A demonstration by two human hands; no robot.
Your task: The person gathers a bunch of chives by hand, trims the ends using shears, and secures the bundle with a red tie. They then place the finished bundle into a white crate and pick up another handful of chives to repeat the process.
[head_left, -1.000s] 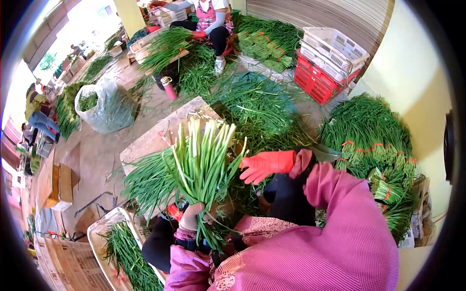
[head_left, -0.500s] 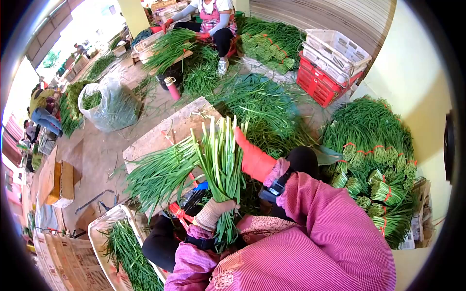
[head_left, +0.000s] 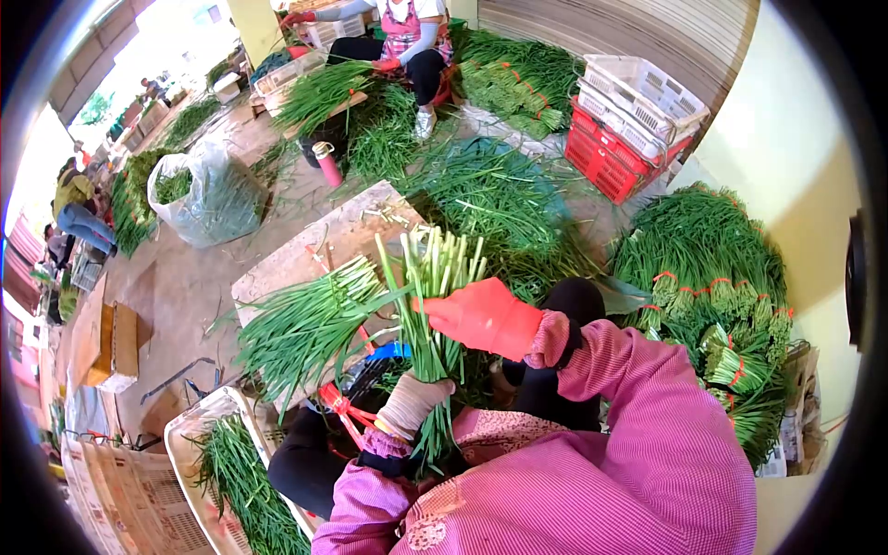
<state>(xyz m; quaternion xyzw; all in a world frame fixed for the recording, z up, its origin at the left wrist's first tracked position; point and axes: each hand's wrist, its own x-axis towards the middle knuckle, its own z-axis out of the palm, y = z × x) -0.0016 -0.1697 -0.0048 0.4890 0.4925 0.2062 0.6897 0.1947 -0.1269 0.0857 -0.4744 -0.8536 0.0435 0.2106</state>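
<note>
1. Left hand (head_left: 412,402), in a pale knit glove: fingers wrapped tight around the lower stalks of a bunch of green chives (head_left: 433,305), which it holds upright in front of the body, cut white ends pointing up.
2. Right hand (head_left: 483,317), in an orange rubber glove: fingers spread flat against the right side of the bunch at mid-height, touching the stalks but not clasped round them.
3. The bunch stands over the person's lap, just above the near edge of a wooden board (head_left: 310,250); its lower leaves hang below the left hand.
4. A second sheaf of loose chives (head_left: 305,328) lies on the board just left of the held bunch, fanning toward the left.
5. Red ties (head_left: 340,409) lie near the left wrist; a tray (head_left: 194,439) at lower left holds more chives.
6. To the right, a heap of tied bundles (head_left: 712,296) with red bands is stacked against the wall.
7. Beyond the board, loose chives (head_left: 490,199) cover the floor; stacked red and white crates (head_left: 629,116) stand at upper right.
8. A pink bottle (head_left: 324,164) and a clear plastic bag (head_left: 203,199) of greens sit on the floor at upper left.
9. Another person (head_left: 407,42) sits at the top of the view among chives.
</note>
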